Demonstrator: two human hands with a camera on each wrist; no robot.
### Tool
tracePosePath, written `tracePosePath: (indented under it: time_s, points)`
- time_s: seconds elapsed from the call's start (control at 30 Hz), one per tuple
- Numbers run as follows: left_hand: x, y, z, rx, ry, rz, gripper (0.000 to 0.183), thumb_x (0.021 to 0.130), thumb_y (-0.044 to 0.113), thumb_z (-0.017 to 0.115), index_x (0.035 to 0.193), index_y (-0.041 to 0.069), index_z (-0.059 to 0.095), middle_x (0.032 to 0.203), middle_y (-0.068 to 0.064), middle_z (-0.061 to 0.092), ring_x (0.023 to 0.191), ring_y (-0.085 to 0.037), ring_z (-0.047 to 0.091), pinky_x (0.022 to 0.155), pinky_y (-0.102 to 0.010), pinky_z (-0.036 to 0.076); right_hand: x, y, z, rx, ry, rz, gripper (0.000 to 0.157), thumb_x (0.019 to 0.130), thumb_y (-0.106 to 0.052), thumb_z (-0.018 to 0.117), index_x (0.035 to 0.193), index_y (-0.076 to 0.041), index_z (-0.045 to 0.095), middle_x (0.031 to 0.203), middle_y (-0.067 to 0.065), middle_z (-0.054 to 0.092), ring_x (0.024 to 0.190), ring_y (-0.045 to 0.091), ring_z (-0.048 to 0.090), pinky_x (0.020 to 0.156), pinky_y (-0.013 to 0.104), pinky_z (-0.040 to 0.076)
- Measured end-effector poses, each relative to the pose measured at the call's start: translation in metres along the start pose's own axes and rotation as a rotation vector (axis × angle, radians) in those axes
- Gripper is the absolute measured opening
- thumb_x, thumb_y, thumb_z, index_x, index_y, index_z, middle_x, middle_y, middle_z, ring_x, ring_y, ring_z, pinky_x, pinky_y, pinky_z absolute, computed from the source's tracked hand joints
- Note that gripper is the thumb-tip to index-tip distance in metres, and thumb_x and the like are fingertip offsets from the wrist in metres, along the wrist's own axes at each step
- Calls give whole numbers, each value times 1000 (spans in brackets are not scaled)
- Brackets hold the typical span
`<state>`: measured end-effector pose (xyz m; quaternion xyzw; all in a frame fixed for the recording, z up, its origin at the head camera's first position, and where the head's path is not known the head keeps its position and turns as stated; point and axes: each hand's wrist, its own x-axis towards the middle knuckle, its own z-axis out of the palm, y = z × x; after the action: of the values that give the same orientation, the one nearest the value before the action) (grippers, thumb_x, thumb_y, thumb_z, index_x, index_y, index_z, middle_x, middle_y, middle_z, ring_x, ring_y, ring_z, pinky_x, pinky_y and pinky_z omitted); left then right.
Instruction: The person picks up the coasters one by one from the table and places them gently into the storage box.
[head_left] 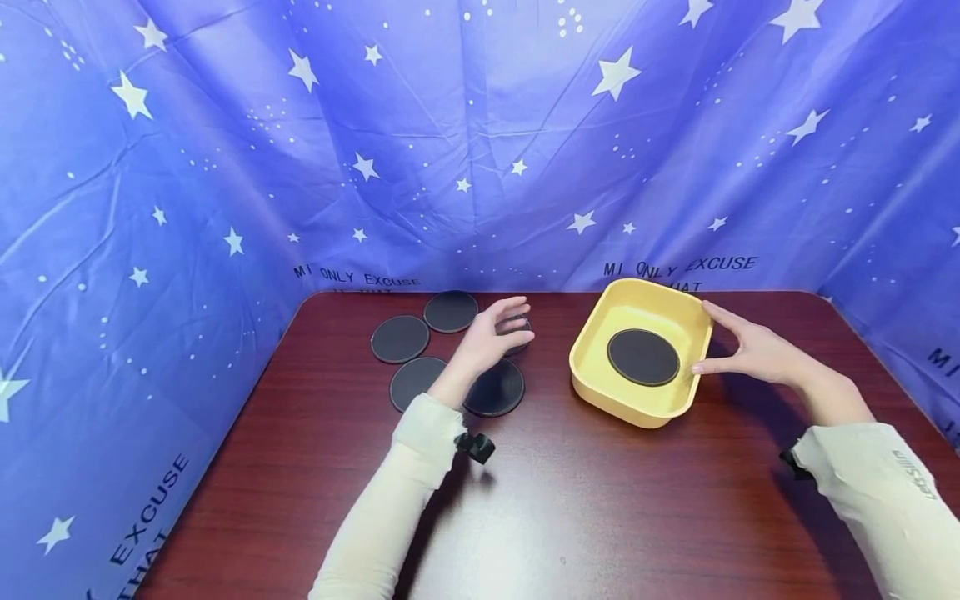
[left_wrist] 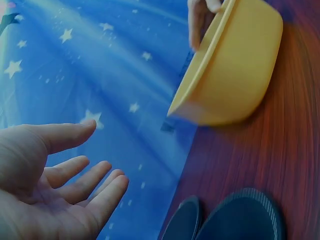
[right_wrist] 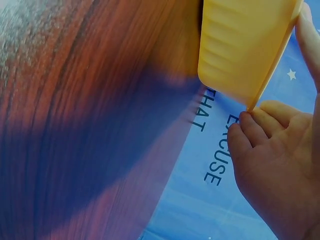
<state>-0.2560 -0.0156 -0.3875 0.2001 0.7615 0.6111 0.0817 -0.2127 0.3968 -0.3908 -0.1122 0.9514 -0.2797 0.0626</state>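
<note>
My left hand [head_left: 491,337] hovers over black round coasters with its fingers loosely extended and nothing held; in the left wrist view the same hand [left_wrist: 65,185] shows a bare palm. Below it lie a coaster [head_left: 495,388] and another coaster [head_left: 414,382], both partly hidden by the hand and wrist. My right hand [head_left: 765,350] holds the right side of a yellow plastic tub [head_left: 611,404], thumb over the rim and fingers at the far corner. Inside the tub, a black coaster [head_left: 642,357] lies on the bottom. The right wrist view shows fingertips [right_wrist: 243,116] against the tub's corner.
More coasters lie toward the back left, one coaster [head_left: 400,339] beside another coaster [head_left: 451,311], with a further one mostly behind the left hand. A dark red wood-grain table [head_left: 570,517] carries everything. A blue star-patterned cloth [head_left: 465,125] hangs behind and along both sides.
</note>
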Motion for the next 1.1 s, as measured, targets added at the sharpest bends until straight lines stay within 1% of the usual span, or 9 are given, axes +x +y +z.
tracePosePath:
  time_s: [0.17, 0.33, 0.5, 0.6, 0.73, 0.87, 0.97, 1.03, 1.1]
  points:
    - [-14, -9, -34, 0, 38, -21, 60, 91, 1, 66, 147, -1, 43, 147, -25, 50, 133, -42, 52, 109, -45, 48, 0, -3, 1, -3, -1, -12, 116, 76, -34, 84, 159, 0, 10, 160, 32, 20, 145, 55, 23, 111, 72, 25]
    - [-30, -21, -65, -2, 98, -55, 59, 93, 1, 65, 147, -1, 42, 148, -25, 49, 134, -43, 50, 111, -48, 46, 0, -5, 3, -4, -3, -16, 115, 76, -34, 84, 158, 1, 12, 161, 31, 20, 145, 54, 23, 111, 72, 25]
    - [-48, -33, -92, 24, 131, -117, 58, 95, 5, 64, 148, 0, 42, 150, -23, 48, 137, -40, 49, 111, -43, 47, 1, -10, 6, -10, -10, -21, 115, 76, -35, 85, 158, 1, 13, 161, 31, 20, 145, 54, 23, 111, 71, 26]
    - [-60, -40, -106, 36, 156, -157, 58, 95, 6, 63, 148, 0, 42, 151, -22, 47, 138, -38, 49, 108, -35, 49, 2, -14, 8, -13, -16, -25, 115, 76, -36, 85, 158, 2, 14, 161, 31, 20, 145, 53, 24, 112, 71, 27]
    - [-71, -52, -120, 46, 186, -187, 58, 95, 6, 63, 148, -2, 41, 151, -24, 47, 138, -38, 48, 102, -24, 51, 2, -18, 10, -19, -14, -35, 115, 76, -36, 85, 158, 3, 15, 161, 31, 21, 145, 53, 25, 112, 70, 27]
    - [-80, -60, -131, 63, 201, -211, 58, 95, 5, 63, 148, -4, 40, 151, -25, 46, 139, -39, 47, 104, -23, 48, 2, -22, 13, -18, -16, -60, 115, 75, -36, 86, 157, 2, 16, 161, 30, 22, 145, 52, 26, 112, 69, 27]
    - [-87, -64, -136, 68, 211, -233, 57, 95, 4, 63, 147, -5, 41, 151, -25, 45, 139, -39, 46, 104, -17, 45, 3, -27, 16, -11, -21, -79, 115, 74, -36, 86, 158, 1, 16, 161, 28, 22, 145, 52, 27, 112, 69, 28]
    - [-91, -66, -138, 81, 215, -252, 57, 95, 6, 63, 147, -4, 42, 151, -25, 46, 139, -39, 47, 100, -11, 44, 4, -29, 18, -11, -23, -89, 115, 74, -36, 87, 158, 1, 17, 162, 28, 23, 145, 51, 27, 112, 69, 28]
    - [-94, -70, -139, 96, 219, -272, 58, 94, 7, 65, 147, -4, 43, 150, -25, 46, 139, -39, 47, 98, -10, 42, 5, -31, 20, -15, -26, -96, 116, 73, -37, 87, 158, 0, 17, 162, 27, 23, 145, 51, 27, 112, 68, 28]
